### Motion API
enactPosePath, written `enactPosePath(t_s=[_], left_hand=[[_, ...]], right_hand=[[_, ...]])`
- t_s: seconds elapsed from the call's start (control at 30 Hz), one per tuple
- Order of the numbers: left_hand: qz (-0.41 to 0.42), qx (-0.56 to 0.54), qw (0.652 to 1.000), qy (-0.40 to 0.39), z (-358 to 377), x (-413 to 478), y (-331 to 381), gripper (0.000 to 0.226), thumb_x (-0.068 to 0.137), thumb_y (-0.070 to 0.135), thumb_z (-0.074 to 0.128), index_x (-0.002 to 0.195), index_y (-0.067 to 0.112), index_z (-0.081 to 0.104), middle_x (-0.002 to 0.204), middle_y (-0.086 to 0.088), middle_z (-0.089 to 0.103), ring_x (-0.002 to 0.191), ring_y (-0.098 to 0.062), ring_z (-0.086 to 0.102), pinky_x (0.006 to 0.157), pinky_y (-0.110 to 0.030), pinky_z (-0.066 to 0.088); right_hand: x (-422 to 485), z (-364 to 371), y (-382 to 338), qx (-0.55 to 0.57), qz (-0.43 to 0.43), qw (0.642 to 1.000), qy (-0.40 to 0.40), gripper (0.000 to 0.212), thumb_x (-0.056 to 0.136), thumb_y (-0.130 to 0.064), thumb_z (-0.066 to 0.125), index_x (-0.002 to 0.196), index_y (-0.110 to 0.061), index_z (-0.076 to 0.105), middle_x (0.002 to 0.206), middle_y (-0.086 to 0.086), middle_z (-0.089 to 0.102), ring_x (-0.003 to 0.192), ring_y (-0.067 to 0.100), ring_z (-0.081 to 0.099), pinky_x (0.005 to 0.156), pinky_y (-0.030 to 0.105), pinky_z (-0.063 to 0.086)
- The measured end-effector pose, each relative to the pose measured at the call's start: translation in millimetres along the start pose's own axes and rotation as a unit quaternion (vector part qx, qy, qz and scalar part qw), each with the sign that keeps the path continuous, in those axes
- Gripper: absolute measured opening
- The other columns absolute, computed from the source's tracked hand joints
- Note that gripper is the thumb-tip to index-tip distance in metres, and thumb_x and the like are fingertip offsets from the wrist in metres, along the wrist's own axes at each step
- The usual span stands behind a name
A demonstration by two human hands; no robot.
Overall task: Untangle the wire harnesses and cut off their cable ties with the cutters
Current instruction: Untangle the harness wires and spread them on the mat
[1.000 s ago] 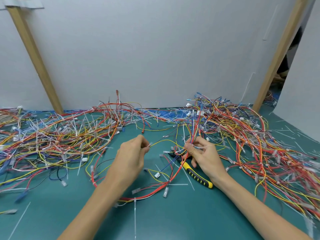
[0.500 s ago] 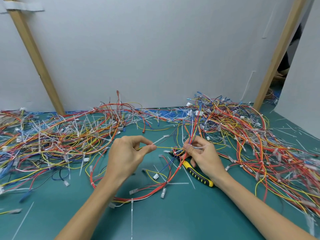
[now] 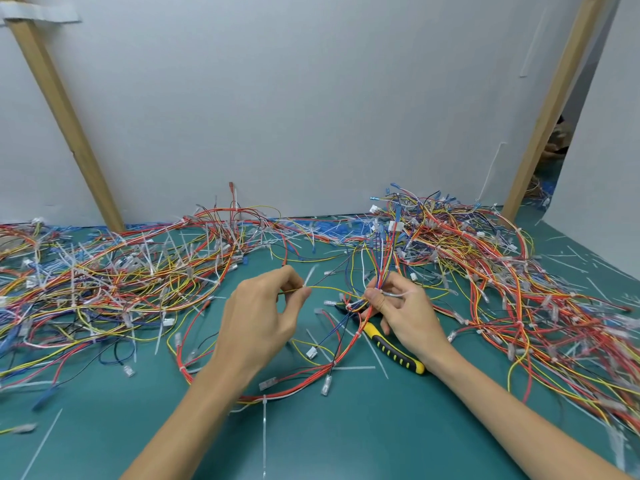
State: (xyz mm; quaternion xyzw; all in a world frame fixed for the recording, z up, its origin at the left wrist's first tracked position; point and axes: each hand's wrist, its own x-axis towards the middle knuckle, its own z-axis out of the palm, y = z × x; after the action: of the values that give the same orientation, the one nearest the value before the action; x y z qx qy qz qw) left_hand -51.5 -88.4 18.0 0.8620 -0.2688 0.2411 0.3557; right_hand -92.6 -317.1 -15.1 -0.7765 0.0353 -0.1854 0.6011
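- Left hand [image 3: 263, 313]: thumb and forefinger pinch 1 yellow wire [image 3: 332, 289] right at a white cable tie [image 3: 310, 275].
- Right hand [image 3: 408, 317]: thumb and fingers clamp a fanned wire bundle [image 3: 381, 265]. The yellow wire spans the gap between both hands.
- Cutters [image 3: 393, 349]: they lie on the table [image 3: 346, 445] near its middle, under the right wrist, held by neither hand. The head is hidden under wires.
- Risk 1: pulling the hands farther apart probably tightens the tangle, because the yellow wire enters the clamped bundle. A terminal may also pull loose.
- Risk 2: the red harness loop [image 3: 277, 386] crosses the cutters' head. Lifting the tool may snag and drag it.
- Risk 3: the bundle trails toward the pile at the table's right edge [image 3: 485, 271]. Raising it may draw more strands in.
- Risk 4: the tie sits tight on the wire, so a careless cut may nick the insulation.
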Motion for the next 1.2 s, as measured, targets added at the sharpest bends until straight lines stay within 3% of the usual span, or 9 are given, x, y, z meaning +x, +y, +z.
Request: enactPosePath(t_s=[0.17, 0.33, 0.43, 0.5, 0.57, 0.67, 0.77, 1.07, 1.2], left_hand=[[0.014, 0.001, 1.0, 0.012, 0.3, 0.8, 6.1, 0.012, 0.083, 0.039, 0.079, 0.076, 0.031, 0.073, 0.044, 0.007, 0.033, 0.044, -0.008, 0.037, 0.051, -0.024, 0.029], [-0.017, -0.016, 1.0, 0.013, 8.3, -0.2, 6.8, 0.014, 0.083, 0.047, 0.076, 0.078, 0.034, 0.077, 0.042, 0.004, 0.027, 0.042, -0.014, 0.031, 0.05, -0.024, 0.022], [-0.029, -0.018, 0.999, -0.008, 6.3, -2.0, 3.3, 0.02, 0.09, 0.05, 0.068, 0.079, 0.034, 0.073, 0.046, 0.008, 0.043, 0.047, -0.011, 0.043, 0.05, -0.027, 0.035], [-0.042, -0.041, 0.997, -0.045, 1.3, -0.5, -3.4, 0.023, 0.096, 0.039, 0.063, 0.078, 0.028, 0.072, 0.057, 0.018, 0.061, 0.058, -0.003, 0.06, 0.062, -0.028, 0.049], [-0.044, -0.06, 0.994, -0.083, -6.0, 2.2, -8.5, 0.019, 0.095, 0.027, 0.066, 0.078, 0.026, 0.073, 0.064, 0.018, 0.069, 0.068, 0.002, 0.067, 0.069, -0.02, 0.051], [-0.049, -0.091, 0.985, -0.136, -11.2, 3.2, -9.1, 0.008, 0.087, 0.026, 0.076, 0.08, 0.026, 0.076, 0.067, 0.017, 0.071, 0.066, -0.002, 0.068, 0.064, -0.011, 0.049], [-0.052, -0.097, 0.983, -0.147, -8.7, 1.2, -6.2, 0.004, 0.084, 0.025, 0.079, 0.08, 0.024, 0.078, 0.067, 0.017, 0.072, 0.064, -0.002, 0.066, 0.062, -0.008, 0.047], [-0.096, -0.063, 0.979, -0.17, -6.3, 1.5, -8.3, 0.02, 0.095, 0.015, 0.066, 0.076, 0.02, 0.069, 0.054, 0.015, 0.063, 0.049, -0.005, 0.058, 0.054, -0.012, 0.042], [-0.189, -0.184, 0.939, -0.22, -7.9, 0.7, -11.4, 0.022, 0.1, 0.014, 0.058, 0.08, 0.007, 0.066, 0.062, -0.001, 0.065, 0.052, -0.015, 0.062, 0.057, -0.024, 0.052]], right_hand=[[1.9, 0.7, 3.6, -0.001, 0.004, 1.0, -0.008, 0.004, 0.095, -0.015, 0.068, 0.095, -0.014, 0.064, 0.075, -0.004, 0.07, 0.072, 0.031, 0.074, 0.041, 0.024, 0.04], [-0.6, -0.6, 1.6, 0.0, -0.003, 1.0, -0.009, 0.005, 0.095, -0.018, 0.068, 0.096, -0.014, 0.065, 0.075, -0.003, 0.071, 0.06, 0.021, 0.07, 0.043, 0.022, 0.041], [-1.9, -0.4, -0.1, 0.002, -0.004, 1.0, -0.006, 0.006, 0.095, -0.017, 0.067, 0.096, -0.011, 0.064, 0.072, -0.003, 0.07, 0.048, 0.013, 0.061, 0.043, 0.019, 0.039], [-2.3, -0.6, -0.7, 0.007, 0.004, 1.0, 0.0, 0.006, 0.096, -0.015, 0.067, 0.096, -0.011, 0.064, 0.071, -0.001, 0.07, 0.046, 0.013, 0.059, 0.043, 0.02, 0.039], [-2.1, -0.5, -1.4, 0.001, 0.007, 1.0, 0.003, 0.006, 0.096, -0.016, 0.066, 0.096, -0.011, 0.064, 0.071, 0.002, 0.072, 0.046, 0.017, 0.057, 0.044, 0.022, 0.039], [-2.0, -0.1, -2.8, -0.01, 0.008, 1.0, 0.0, 0.007, 0.097, -0.018, 0.066, 0.097, -0.012, 0.063, 0.071, 0.006, 0.074, 0.046, 0.02, 0.055, 0.044, 0.023, 0.039], [-2.3, 0.1, -3.6, -0.005, 0.003, 1.0, 0.002, 0.006, 0.097, -0.016, 0.065, 0.097, -0.01, 0.063, 0.074, 0.008, 0.073, 0.044, 0.009, 0.058, 0.042, 0.02, 0.039], [-3.5, 1.3, -4.9, -0.005, 0.003, 1.0, 0.009, 0.004, 0.096, -0.014, 0.065, 0.095, -0.01, 0.063, 0.07, 0.003, 0.072, 0.047, 0.006, 0.062, 0.041, 0.018, 0.039], [-3.9, 0.6, -4.2, -0.019, 0.0, 1.0, 0.009, 0.005, 0.096, -0.015, 0.066, 0.094, -0.012, 0.063, 0.072, 0.005, 0.074, 0.042, 0.007, 0.056, 0.042, 0.02, 0.04]])
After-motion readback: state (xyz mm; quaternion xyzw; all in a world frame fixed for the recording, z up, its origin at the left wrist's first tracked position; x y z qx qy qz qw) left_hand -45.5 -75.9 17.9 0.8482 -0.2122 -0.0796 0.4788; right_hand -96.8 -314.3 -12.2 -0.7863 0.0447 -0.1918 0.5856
